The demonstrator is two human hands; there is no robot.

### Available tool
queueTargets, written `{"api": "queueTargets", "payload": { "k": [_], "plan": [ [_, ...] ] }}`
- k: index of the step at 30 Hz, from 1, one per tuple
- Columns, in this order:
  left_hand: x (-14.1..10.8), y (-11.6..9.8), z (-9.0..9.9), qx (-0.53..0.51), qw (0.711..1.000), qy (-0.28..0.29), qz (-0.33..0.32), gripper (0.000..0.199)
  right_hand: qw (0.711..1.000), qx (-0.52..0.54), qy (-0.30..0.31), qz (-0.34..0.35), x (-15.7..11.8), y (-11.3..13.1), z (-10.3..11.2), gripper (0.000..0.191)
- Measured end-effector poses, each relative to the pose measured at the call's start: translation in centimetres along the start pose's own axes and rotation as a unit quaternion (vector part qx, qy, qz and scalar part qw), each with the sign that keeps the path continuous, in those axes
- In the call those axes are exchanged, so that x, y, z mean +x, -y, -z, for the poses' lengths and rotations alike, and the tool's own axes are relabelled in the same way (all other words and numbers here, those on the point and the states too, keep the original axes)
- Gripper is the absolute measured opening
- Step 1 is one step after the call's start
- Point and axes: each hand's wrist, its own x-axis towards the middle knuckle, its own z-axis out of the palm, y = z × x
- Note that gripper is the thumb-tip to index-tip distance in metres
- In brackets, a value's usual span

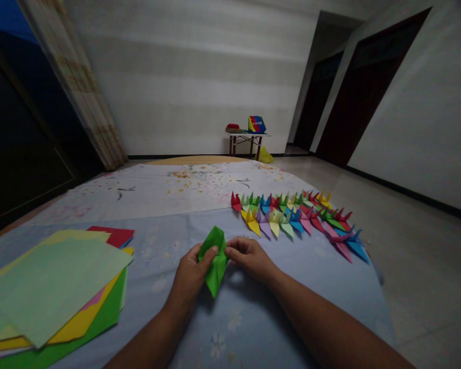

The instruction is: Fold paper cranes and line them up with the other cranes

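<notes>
A partly folded green paper (216, 259) hangs just above the blue floral sheet (249, 323), pinched between both hands. My left hand (190, 274) grips its left side with thumb and forefinger near the top. My right hand (248, 256) holds its right edge, fingers curled. To the right, beyond my right hand, lie several finished origami cranes (295, 218) in many colours, set in rows on the sheet.
A loose stack of coloured paper sheets (57, 287) lies at the left. A bare tiled floor (426, 266) runs along the right. A small table (248, 139) with a colourful box stands at the far wall, dark doorways to its right.
</notes>
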Motion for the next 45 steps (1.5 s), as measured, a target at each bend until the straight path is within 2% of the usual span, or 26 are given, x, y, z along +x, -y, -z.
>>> {"api": "queueTargets", "payload": {
  "k": [3, 10, 19, 27, 40, 45],
  "plan": [
    [0.1, 0.1, 0.0, -0.02, 1.0, 0.006, 0.002, 0.039, 1.0, 0.01, -0.005, 0.002, 0.0, 0.3, 0.0, 0.034],
    [0.7, 0.7, 0.3, -0.039, 0.997, -0.06, 0.0, 0.038, 0.999, 0.035, -0.014, 0.017, 0.0, 0.5, 0.5, 0.037],
    [0.3, 0.6, 0.4, -0.023, 0.998, -0.031, -0.039, 0.046, 0.996, 0.073, 0.048, 0.003, -0.5, 1.0, -0.2, 0.033],
    [-0.3, -0.7, 0.1, -0.023, 0.999, -0.017, -0.015, 0.06, 0.989, 0.104, 0.105, 0.018, -0.4, 0.6, 0.3, 0.033],
    [0.2, 0.1, 0.3, -0.034, 0.999, -0.024, -0.016, 0.06, 0.989, 0.104, 0.109, -0.003, -0.4, 1.0, 0.5, 0.038],
    [0.0, -0.2, 0.1, 0.025, 0.998, -0.043, -0.034, 0.047, 0.99, 0.1, 0.094, -0.008, -0.3, 0.7, 0.3, 0.037]
  ]
}}
